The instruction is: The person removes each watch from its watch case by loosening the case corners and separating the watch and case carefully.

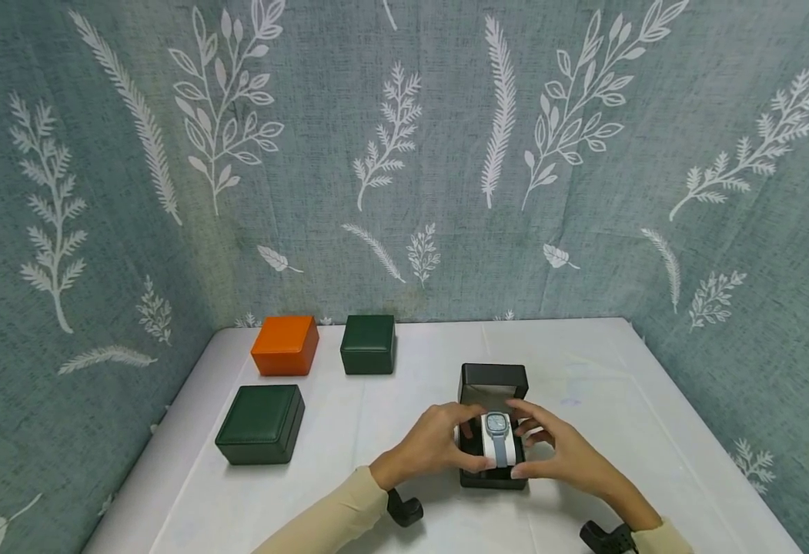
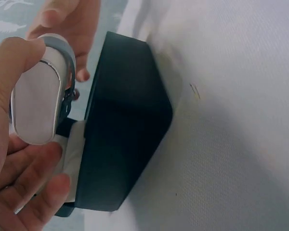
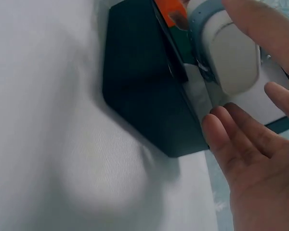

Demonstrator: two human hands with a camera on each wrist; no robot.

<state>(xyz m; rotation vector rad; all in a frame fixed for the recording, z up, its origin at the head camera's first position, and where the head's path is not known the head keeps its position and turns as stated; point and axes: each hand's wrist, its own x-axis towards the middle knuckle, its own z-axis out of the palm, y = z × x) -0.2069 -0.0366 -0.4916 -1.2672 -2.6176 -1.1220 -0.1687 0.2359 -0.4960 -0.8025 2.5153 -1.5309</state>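
Leaf-printed grey-green curtain (image 1: 404,154) fills the upper frame, behind and beside a white-clothed table (image 1: 584,369) in the lower half.

Boxes, closed, lower left of frame: dark green box (image 1: 261,423) nearest me; orange box (image 1: 285,345) and smaller green box (image 1: 368,344) behind it, near the curtain, all well apart from my hands.

Black box (image 1: 493,382), lid raised, lower centre, resting on the cloth.

White cushion (image 1: 511,450), above the box's tray, carrying a grey-blue watch (image 1: 497,431) strapped round it.

My left hand (image 1: 432,446): thumb and fingers curled round the cushion's left end, gripping it.

My right hand (image 1: 559,450): at the cushion's right end, thumb on top, fingers fairly straight alongside; whether it grips I cannot tell.
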